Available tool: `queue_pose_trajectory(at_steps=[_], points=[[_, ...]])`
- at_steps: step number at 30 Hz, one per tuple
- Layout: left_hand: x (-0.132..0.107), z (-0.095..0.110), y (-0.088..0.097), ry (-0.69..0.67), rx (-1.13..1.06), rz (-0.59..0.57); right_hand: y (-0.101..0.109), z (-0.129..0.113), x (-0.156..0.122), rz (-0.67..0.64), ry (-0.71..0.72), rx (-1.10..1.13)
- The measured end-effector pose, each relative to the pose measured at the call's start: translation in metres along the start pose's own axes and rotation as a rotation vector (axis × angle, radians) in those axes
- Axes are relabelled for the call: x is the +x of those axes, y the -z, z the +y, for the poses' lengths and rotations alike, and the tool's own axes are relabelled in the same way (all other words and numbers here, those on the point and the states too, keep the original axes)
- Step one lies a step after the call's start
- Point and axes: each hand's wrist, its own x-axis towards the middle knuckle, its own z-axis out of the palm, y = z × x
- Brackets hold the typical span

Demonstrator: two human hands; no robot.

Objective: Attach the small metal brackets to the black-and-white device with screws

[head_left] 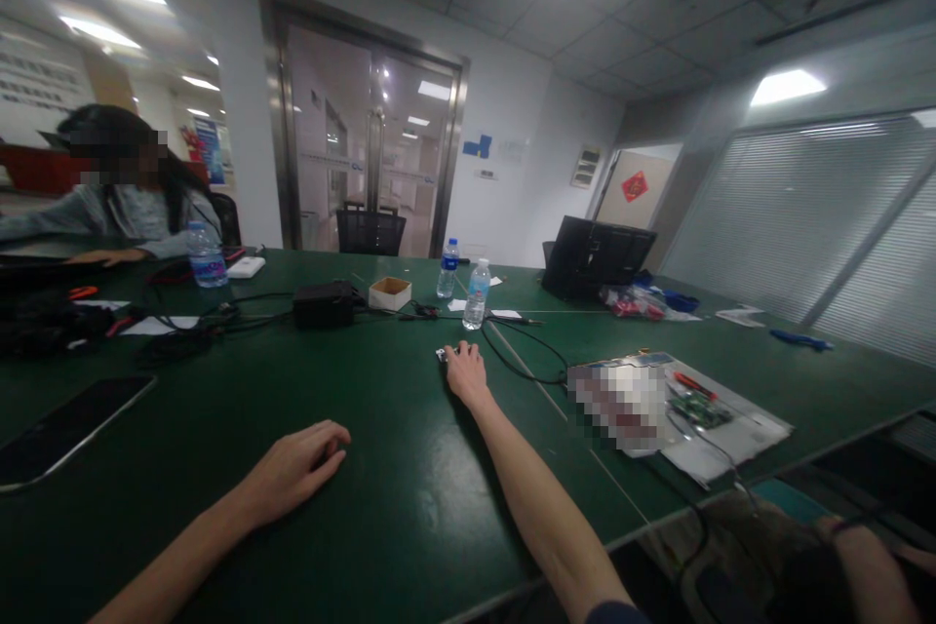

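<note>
My right hand (466,372) reaches forward over the green table (380,526), its fingers bent down on a small black-and-white object (442,355). Most of that object is hidden under the fingers, so its kind cannot be made out. Just beyond the hand stands a clear water bottle (477,297) with a white cap. My left hand (303,463) lies on the table at left of centre, fingers loosely curled and the thumb apart from them, with nothing in it.
Behind lie a small open box (390,293), a black adapter-like block (323,303), cables and a blue-capped bottle (448,271). A circuit board (700,409) rests on a white sheet at right. A large phone-like slab (69,429) lies left. A person (138,205) sits far left.
</note>
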Motion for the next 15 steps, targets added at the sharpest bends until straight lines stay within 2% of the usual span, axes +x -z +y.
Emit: queue_pose_trajectory(at_steps=[9,15], points=[[-0.002,0.014,0.007,0.015,0.009,-0.018,0.0,0.001,0.0,-0.012,0.0,0.001],[-0.001,0.007,0.003,-0.008,0.003,0.004,-0.001,0.0,0.001,-0.007,-0.002,-0.001]])
